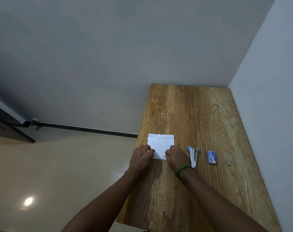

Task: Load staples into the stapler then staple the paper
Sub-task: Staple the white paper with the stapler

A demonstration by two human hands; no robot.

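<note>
A folded white paper (160,144) lies on the wooden table (201,114) near its left edge. My left hand (141,157) rests on the paper's near left corner. My right hand (176,156) presses on its near right corner; a green bead bracelet is on that wrist. Both hands have fingers curled onto the sheet. A blue and white stapler (193,156) lies hinged open just right of my right hand. Further right sits a blue staple box (211,157), and beyond it a small grey strip of staples (229,162).
The table stands in a corner, with a white wall (268,81) along its right side and a grey wall behind. Beige tiled floor (67,173) lies to the left of the table, with a dark baseboard and a door frame at far left.
</note>
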